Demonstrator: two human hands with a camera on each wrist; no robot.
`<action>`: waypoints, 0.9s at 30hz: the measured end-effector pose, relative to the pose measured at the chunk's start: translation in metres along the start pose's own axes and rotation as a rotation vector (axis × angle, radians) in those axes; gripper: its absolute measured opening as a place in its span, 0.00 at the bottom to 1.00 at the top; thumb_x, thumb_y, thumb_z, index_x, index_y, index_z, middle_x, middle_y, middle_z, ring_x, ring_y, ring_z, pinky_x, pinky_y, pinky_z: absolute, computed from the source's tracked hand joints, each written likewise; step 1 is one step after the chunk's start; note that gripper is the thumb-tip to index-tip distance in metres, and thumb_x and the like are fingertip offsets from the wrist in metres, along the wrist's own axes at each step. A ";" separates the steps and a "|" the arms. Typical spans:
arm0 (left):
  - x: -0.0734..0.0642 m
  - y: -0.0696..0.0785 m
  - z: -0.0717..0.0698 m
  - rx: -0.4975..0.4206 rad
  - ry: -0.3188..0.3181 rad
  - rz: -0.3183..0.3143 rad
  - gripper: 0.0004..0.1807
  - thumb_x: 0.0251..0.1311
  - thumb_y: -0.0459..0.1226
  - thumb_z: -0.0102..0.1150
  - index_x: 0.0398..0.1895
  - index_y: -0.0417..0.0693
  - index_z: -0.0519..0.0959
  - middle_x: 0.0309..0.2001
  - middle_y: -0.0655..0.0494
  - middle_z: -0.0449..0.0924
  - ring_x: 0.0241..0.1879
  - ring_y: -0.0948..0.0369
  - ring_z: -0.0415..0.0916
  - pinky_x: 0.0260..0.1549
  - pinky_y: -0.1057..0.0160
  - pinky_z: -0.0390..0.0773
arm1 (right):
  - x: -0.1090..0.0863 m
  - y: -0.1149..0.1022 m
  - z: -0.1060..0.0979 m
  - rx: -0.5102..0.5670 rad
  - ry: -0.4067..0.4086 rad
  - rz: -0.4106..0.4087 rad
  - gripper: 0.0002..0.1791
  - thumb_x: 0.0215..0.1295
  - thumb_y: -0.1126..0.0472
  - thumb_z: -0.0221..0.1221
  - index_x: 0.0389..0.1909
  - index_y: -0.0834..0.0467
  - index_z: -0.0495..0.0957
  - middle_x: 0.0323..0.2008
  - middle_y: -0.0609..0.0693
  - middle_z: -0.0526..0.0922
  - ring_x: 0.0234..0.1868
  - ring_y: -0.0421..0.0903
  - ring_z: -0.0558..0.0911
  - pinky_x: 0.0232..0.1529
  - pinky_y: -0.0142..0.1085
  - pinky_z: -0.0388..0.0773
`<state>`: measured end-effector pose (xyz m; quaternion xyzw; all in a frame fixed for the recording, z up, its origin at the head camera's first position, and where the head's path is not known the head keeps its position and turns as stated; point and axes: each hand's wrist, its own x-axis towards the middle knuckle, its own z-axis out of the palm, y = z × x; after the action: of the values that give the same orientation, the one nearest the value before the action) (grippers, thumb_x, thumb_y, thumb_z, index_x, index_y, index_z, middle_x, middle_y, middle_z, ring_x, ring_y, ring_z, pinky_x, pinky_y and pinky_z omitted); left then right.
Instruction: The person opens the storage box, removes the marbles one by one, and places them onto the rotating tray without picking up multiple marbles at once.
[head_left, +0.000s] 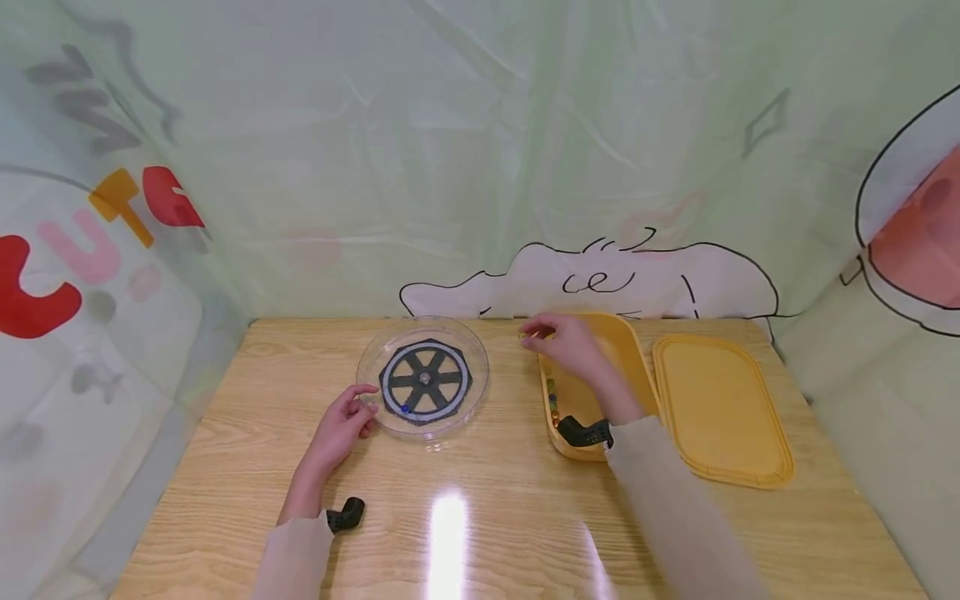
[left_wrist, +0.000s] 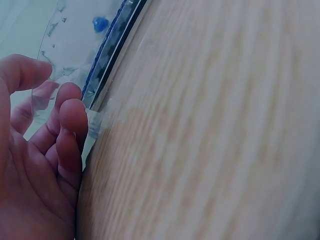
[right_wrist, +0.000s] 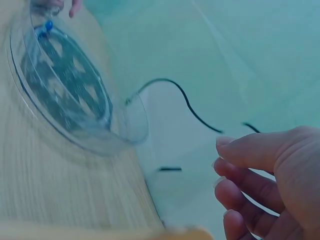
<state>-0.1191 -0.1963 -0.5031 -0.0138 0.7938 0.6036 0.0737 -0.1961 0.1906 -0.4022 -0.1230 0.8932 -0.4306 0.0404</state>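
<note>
A round clear plastic dish (head_left: 480, 400) with a black spoked wheel (head_left: 425, 379) in it stands on the table. One blue marble (head_left: 405, 409) lies on the wheel's near left side. My left hand (head_left: 343, 425) holds the dish's near left rim with curled fingers. Over the left far side of a yellow tray (head_left: 642, 367), my right hand (head_left: 567, 343) pinches a small yellowish marble (head_left: 522, 335) at its fingertips. The right wrist view does not show that marble clearly. Several coloured marbles (head_left: 552, 400) line the tray's left wall.
A flat yellow lid (head_left: 723, 408) lies to the right of the tray. The wooden table (head_left: 465, 533) meets a printed curtain (head_left: 360, 167) at its back edge. Black wrist devices (head_left: 347, 515) stick out by both sleeves.
</note>
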 end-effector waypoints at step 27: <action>0.000 -0.002 0.000 0.005 0.008 0.001 0.16 0.70 0.33 0.55 0.59 0.47 0.74 0.28 0.47 0.74 0.27 0.56 0.72 0.28 0.64 0.76 | -0.012 -0.031 0.102 0.178 -0.117 -0.081 0.10 0.64 0.66 0.66 0.46 0.61 0.84 0.36 0.47 0.81 0.39 0.46 0.77 0.37 0.35 0.76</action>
<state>-0.1189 -0.1964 -0.5048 -0.0156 0.7957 0.6015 0.0700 -0.1608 0.0975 -0.4417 -0.1799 0.8419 -0.5014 0.0857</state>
